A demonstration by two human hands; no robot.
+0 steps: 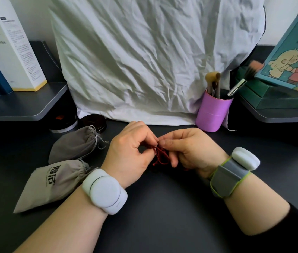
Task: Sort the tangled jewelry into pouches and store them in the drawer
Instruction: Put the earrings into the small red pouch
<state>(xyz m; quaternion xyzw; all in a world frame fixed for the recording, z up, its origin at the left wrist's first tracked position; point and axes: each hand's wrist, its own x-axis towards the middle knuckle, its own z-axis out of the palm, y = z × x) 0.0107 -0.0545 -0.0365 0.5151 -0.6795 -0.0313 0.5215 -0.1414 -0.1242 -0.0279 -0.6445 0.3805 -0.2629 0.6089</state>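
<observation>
A: Red cord, tangled, hangs between both hands above the dark desk. The left hand pinches its top with thumb and curled fingers; the right hand pinches it just beside.

B: And farther off?

A: Two grey pouches left of the hands: the printed pouch nearer, the plain pouch behind. A pink brush holder stands against the white cloth.

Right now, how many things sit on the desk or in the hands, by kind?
Grey pouches: 2, plain and printed
Red cords: 1, pinched by left hand and right hand
Round tins: 2
Pink brush holders: 1
Total: 6
</observation>
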